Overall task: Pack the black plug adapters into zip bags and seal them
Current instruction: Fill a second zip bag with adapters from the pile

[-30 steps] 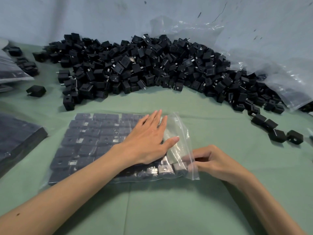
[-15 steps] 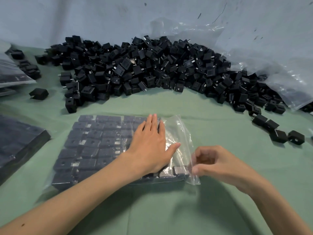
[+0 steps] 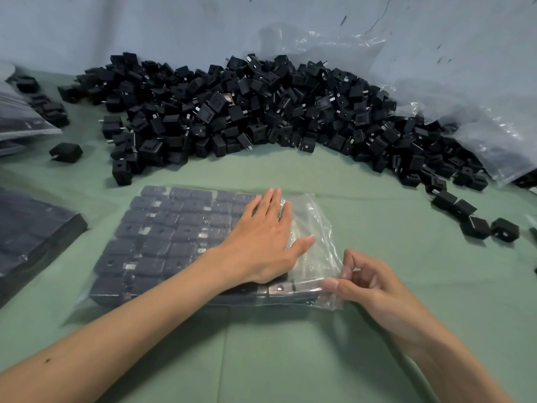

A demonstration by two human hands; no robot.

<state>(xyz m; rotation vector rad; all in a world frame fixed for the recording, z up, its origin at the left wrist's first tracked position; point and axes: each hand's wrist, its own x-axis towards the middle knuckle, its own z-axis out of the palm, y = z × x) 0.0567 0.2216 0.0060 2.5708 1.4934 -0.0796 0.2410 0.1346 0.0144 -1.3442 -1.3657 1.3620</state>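
A clear zip bag (image 3: 315,228) lies flat on the green cloth, filled with rows of black plug adapters (image 3: 174,231). My left hand (image 3: 261,239) rests palm down with fingers spread on the bag's right part, pressing the adapters. My right hand (image 3: 366,283) pinches the bag's near right corner at its mouth between thumb and fingers. A big heap of loose black adapters (image 3: 247,112) stretches across the back of the table.
A large crumpled clear plastic sheet (image 3: 465,112) lies at the back right. Packed bags sit at the left edge (image 3: 35,231) and far left (image 3: 20,123). A few stray adapters (image 3: 476,225) lie at the right and one (image 3: 65,152) at the left.
My right hand has slid a little along the bag's open edge and keeps pinching it. My left hand stays flat on the bag.
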